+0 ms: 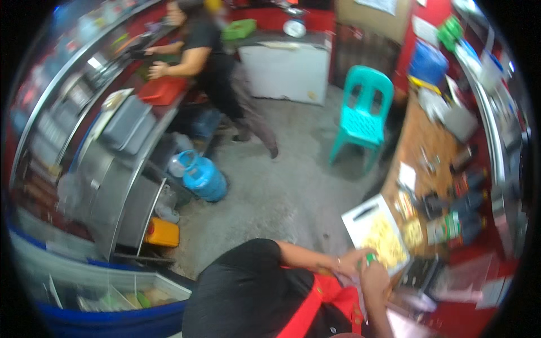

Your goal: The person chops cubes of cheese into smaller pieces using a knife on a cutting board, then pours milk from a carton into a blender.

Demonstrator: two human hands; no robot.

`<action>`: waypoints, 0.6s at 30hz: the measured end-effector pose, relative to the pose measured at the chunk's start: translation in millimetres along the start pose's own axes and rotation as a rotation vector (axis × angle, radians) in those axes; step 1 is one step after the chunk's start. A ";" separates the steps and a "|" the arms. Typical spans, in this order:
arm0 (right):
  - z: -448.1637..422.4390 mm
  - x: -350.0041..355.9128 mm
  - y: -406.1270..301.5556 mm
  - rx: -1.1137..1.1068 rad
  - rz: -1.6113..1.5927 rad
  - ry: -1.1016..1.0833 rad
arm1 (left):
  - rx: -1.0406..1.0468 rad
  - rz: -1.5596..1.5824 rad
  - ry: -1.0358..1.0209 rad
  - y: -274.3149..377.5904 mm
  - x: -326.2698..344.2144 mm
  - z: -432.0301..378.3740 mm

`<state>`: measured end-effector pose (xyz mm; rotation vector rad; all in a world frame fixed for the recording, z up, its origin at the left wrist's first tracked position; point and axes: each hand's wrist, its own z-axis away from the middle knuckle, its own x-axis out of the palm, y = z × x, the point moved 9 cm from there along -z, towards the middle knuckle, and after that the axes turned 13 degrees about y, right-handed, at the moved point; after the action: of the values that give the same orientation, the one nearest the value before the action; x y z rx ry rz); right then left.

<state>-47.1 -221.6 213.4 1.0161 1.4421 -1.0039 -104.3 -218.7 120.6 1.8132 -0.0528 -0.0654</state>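
Both bare hands meet over the near edge of a white cutting board (354, 226). My left hand (351, 263) has its fingers closed around a small green object (370, 258), too small and blurred to name. Right against it, my right hand (375, 276) grips the same object from the near side. Pale yellow chopped pieces (384, 241) are spread over much of the board. A knife with a dark handle or blade (365, 213) lies at the board's far left part.
A wooden counter (422, 135) carries a yellow block of food (412, 233), a carton (443, 228) and dark bottles. A turquoise plastic chair (365, 114) stands on the concrete floor. Across the room, a person (207, 59) works at a steel counter, with a blue gas cylinder (205, 175) below.
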 end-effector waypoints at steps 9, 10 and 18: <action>12.9 -0.1 -12.6 0.451 0.217 0.081 | 0.490 0.174 -0.362 25.0 -2.2 -22.3; 13.1 -2.8 -12.9 0.487 0.211 0.117 | 0.478 0.206 -0.378 26.2 -4.6 -27.9; 20.2 -15.4 -29.2 0.681 0.317 0.253 | 0.273 0.244 -0.248 18.1 0.7 -26.7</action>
<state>-68.1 -250.3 228.6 1.8568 1.0869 -1.1834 -101.6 -197.3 144.6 2.0488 -0.4782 -0.1138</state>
